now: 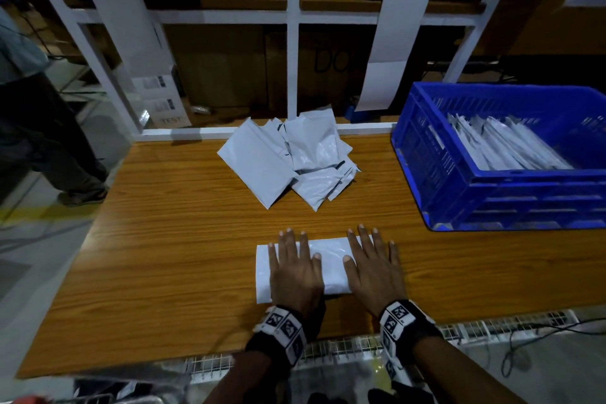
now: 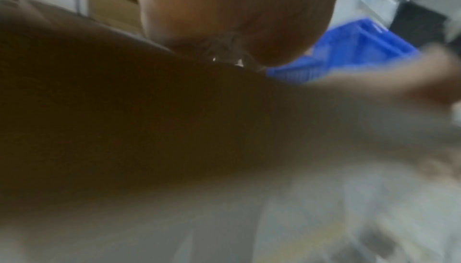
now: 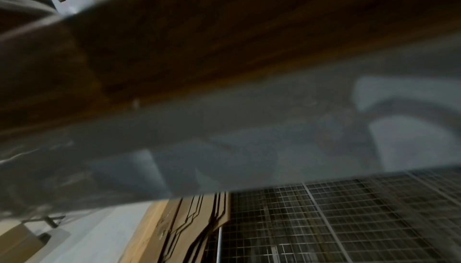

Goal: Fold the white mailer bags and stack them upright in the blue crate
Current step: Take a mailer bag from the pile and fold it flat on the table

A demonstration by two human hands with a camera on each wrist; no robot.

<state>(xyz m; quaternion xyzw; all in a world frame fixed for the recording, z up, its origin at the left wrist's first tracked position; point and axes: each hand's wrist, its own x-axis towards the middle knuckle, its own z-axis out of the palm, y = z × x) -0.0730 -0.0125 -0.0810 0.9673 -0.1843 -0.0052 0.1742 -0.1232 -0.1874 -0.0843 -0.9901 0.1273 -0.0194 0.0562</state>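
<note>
Wooden table (image 1: 164,272): flat white folded mailer bag (image 1: 331,267)

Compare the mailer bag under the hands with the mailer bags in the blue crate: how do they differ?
The bag under the hands lies flat on the table; the bags in the crate stand on edge, leaning. It is single and pressed by the left hand and right hand; those are packed together, untouched. All are white.
</note>
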